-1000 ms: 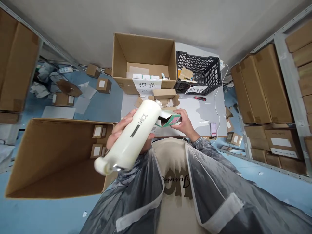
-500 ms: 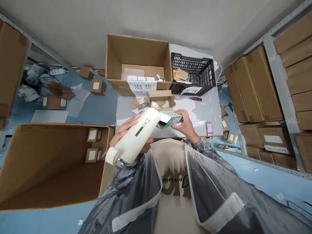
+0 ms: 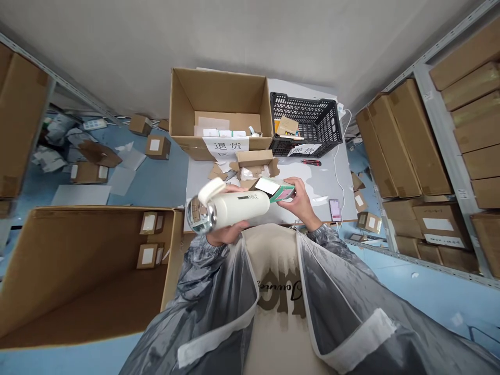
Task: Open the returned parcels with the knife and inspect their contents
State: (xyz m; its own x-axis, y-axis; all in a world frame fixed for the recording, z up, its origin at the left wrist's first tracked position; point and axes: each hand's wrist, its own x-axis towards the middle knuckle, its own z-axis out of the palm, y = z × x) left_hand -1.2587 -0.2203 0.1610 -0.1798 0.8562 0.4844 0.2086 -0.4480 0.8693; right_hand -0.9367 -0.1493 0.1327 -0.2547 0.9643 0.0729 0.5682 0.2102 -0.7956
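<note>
The fingers point(image 3: 235, 188) of the left hand point(image 3: 228, 234) are wrapped around a white bottle point(image 3: 242, 207). They grip it, some on the far side and the thumb on the near side. The bottle lies on its side in the air, in front of the person. Its shiny end and white loop point(image 3: 212, 189) point left. Its other end points right and is right by a green and white box point(image 3: 284, 193). I cannot tell if they touch.

The right hand point(image 3: 300, 203) grips that box at its right end. The box is open on the left, toward the bottle.

Just past the hands, a small brown box point(image 3: 254, 156) sits open on the desk point(image 3: 330, 179), with scraps in it and beside it. Behind it is a big brown box point(image 3: 187, 147) with a paper sign point(image 3: 225, 147) on its near side and little white boxes point(image 3: 224, 134) inside. To its right is a black crate point(image 3: 283, 146) with a few things in its left part. A red and black cutter point(image 3: 311, 162) lies in front of the crate. A phone point(image 3: 335, 209) lies at the near right edge.

Off to the left, a large open box point(image 3: 89, 260) has small boxes point(image 3: 149, 224) in it. On the right, brown boxes fill a shelf point(image 3: 437, 125).
</note>
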